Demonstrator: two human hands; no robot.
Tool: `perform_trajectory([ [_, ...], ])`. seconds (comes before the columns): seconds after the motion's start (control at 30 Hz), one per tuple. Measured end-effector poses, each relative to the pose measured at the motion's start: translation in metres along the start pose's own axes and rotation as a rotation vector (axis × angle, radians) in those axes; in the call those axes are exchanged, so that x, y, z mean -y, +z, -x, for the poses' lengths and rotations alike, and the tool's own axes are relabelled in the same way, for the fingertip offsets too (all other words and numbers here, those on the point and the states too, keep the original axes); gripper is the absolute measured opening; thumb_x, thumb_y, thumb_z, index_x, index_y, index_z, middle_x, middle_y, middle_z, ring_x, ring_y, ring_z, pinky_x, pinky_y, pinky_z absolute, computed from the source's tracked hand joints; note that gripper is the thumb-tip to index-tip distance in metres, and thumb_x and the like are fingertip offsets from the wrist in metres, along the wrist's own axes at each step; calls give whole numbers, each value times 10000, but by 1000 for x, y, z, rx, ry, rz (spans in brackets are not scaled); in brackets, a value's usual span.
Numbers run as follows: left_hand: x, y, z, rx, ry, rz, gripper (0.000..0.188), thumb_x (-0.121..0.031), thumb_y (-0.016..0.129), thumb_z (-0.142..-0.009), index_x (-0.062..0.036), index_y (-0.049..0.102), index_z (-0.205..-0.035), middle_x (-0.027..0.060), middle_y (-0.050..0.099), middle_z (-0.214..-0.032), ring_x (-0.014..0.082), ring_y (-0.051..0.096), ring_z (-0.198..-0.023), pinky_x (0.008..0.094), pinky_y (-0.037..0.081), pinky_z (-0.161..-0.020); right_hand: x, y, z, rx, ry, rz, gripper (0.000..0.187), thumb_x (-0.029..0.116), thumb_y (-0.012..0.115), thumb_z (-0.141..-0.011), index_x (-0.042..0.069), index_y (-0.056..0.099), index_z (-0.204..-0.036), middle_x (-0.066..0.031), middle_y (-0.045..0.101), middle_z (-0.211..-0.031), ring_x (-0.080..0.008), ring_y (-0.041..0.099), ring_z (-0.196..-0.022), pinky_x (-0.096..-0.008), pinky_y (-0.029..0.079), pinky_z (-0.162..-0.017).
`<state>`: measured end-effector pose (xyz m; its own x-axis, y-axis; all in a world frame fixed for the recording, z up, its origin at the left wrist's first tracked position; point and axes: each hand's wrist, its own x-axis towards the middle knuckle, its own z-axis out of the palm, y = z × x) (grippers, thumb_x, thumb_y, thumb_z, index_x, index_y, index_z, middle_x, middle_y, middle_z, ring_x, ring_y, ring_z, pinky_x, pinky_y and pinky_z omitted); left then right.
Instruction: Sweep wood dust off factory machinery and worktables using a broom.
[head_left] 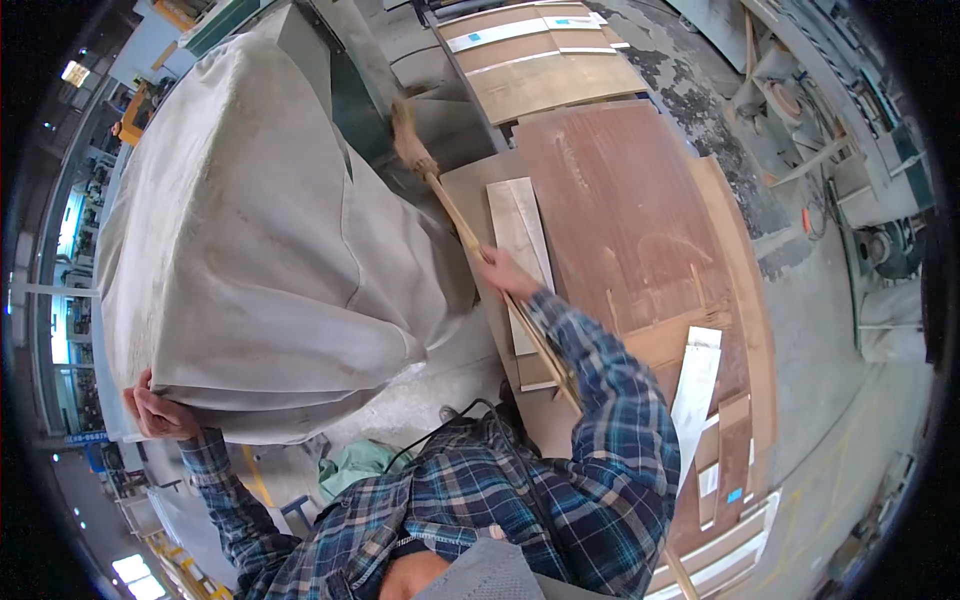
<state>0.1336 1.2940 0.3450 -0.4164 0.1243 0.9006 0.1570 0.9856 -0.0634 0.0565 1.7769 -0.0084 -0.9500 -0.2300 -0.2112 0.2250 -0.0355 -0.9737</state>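
Observation:
My right hand [507, 272] is closed around the wooden handle of a broom [455, 218], which slants away from me to the far left. Its bristle head [410, 145] is beside a dark green panel, behind the large pale fabric cover [275, 220]. The handle's lower part passes under my right arm. At the left, my left hand [160, 412] has its fingers closed on the near lower edge of that cover. The fabric bulges and hangs in folds over whatever is beneath, which is hidden.
Right of the broom lies a stack of brown wooden sheets [630, 210] with several pale strips and boards [697, 375] on top. More panels [550, 85] lie beyond. Machinery [880, 245] lines the right side. A green cloth or bag [355, 467] is on the floor near me.

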Motion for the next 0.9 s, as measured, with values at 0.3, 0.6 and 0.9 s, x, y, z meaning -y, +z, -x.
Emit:
perform_trajectory([
  [0.3, 8, -4, 1, 7, 27, -54, 440, -193, 364, -993, 61, 705, -879, 147, 690, -826, 271, 538, -703, 398, 453, -694, 110, -26, 38, -125, 14, -103, 60, 112, 520, -927, 64, 512, -963, 26, 448, -572, -75, 435, -392, -236, 317, -340],
  [0.6, 8, -5, 4, 49, -68, 4, 441, -198, 360, -986, 63, 697, -872, 146, 658, -803, 265, 543, -704, 374, 454, -670, 54, -36, -172, 26, 45, -783, 108, 183, 487, -991, 75, 484, -997, -65, 515, -742, -101, 433, -490, -209, 323, -382],
  [0.9, 16, 8, 10, 30, -65, 25, 474, -271, 355, -969, 46, 685, -847, 148, 631, -808, 272, 569, -735, 389, 468, -701, -76, -53, -176, -314, 322, -152, 212, 171, 579, -899, 42, 543, -735, -67, 525, -567, -148, 509, -432, -312, 403, -382],
])
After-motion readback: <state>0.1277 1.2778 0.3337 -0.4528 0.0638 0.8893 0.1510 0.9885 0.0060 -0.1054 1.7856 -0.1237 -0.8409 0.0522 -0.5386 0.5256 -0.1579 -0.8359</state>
